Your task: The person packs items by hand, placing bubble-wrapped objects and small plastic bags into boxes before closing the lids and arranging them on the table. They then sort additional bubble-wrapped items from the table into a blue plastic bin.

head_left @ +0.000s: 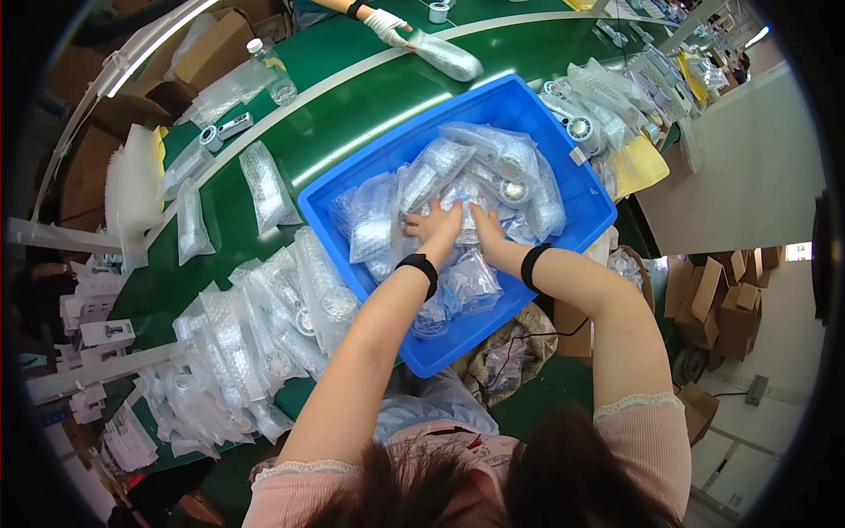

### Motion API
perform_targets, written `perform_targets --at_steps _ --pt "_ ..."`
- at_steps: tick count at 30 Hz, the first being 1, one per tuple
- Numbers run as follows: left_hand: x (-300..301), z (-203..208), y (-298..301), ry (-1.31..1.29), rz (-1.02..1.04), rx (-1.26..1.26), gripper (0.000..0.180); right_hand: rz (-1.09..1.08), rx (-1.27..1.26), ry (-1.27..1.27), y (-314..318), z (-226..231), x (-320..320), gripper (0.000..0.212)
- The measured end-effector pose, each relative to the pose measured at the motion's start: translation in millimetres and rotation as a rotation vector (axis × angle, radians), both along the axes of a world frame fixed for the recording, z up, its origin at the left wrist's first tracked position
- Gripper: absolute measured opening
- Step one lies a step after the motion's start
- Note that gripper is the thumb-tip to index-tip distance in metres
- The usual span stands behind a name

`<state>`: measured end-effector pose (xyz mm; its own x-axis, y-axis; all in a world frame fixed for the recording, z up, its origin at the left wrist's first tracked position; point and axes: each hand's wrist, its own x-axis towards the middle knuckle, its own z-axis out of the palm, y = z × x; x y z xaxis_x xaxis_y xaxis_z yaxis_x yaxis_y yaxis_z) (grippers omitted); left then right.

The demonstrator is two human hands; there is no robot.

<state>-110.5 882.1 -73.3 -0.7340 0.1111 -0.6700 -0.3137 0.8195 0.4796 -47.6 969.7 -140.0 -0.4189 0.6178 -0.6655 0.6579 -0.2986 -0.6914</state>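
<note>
A blue plastic bin [330, 195] holds a heap of items in clear bubble-wrap bags. Both my hands reach into its middle, side by side. My left hand [436, 227] lies on the bags with its fingers spread. Close beside it, my right hand [488, 233] rests with fingers stretched out, their tips partly hidden among the bags. Between the hands sits a clear bubble-wrap bag [465, 198]. Beyond the right hand, a bag with a round white-rimmed device [512, 191] lies on the heap. Flat plastic-wrapped packs [471, 282] lie nearer me in the bin.
Bubble-wrapped devices [251, 330] line the green table at left. A clear bottle [275, 77] stands at the far left. Across the table, another person's wrapped hand [387, 26] touches a bubble-wrapped item [447, 57]. More wrapped devices [585, 128] lie right of the bin; cardboard boxes [722, 295] stand beyond.
</note>
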Motion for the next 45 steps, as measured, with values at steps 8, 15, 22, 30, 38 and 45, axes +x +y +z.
perform_targets --at_steps 8,15,22,30,38,45 --pt "-16 -46 -6 -0.504 0.205 0.994 0.047 -0.118 -0.643 0.337 -16 57 0 0.039" --pt "-10 44 2 -0.525 0.3 1.18 0.029 -0.124 -0.493 0.498 -19 132 4 0.037" --pt "-7 154 -17 -0.268 0.097 1.329 0.037 -0.093 -0.364 0.746 -30 223 4 0.037" --pt "13 212 -129 0.117 0.232 1.336 0.038 0.133 -0.4 0.91 -127 266 -3 0.04" --pt "47 208 -302 0.542 0.525 1.177 0.039 0.45 -0.618 0.892 -290 265 2 0.04" --pt "111 207 -479 0.603 0.7 1.235 0.051 0.634 -0.772 0.842 -468 255 36 0.041"
